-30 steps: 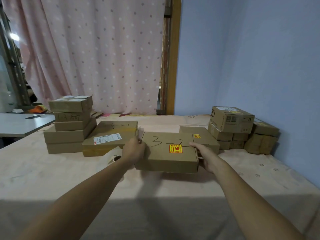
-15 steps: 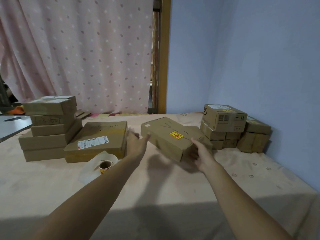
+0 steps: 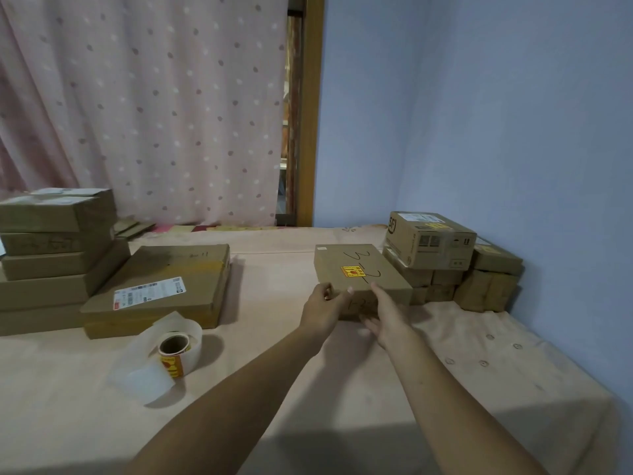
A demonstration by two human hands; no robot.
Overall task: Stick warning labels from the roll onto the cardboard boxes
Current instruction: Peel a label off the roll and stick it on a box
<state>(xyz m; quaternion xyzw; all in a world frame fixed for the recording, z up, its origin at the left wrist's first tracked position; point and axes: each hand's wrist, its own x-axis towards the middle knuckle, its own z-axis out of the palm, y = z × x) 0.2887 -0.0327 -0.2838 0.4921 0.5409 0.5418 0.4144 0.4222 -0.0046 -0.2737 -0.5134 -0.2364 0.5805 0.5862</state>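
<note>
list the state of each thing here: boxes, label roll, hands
marked box: labelled, flat on another box, both hands on its near edge
large flat box: no warning label showing
label roll: on the table, partly unwound
left hand: gripping the box edge
right hand: open against the box

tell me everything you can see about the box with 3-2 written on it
The labelled box is a flat brown cardboard carton, closed, lying level on the cloth-covered table next to the right-hand stack of boxes. "3-2" is handwritten in black on its top, beside a yellow and red warning label already stuck there. More writing marks its near side. The left hand grips the near left corner; the right hand rests against the near edge.
</note>
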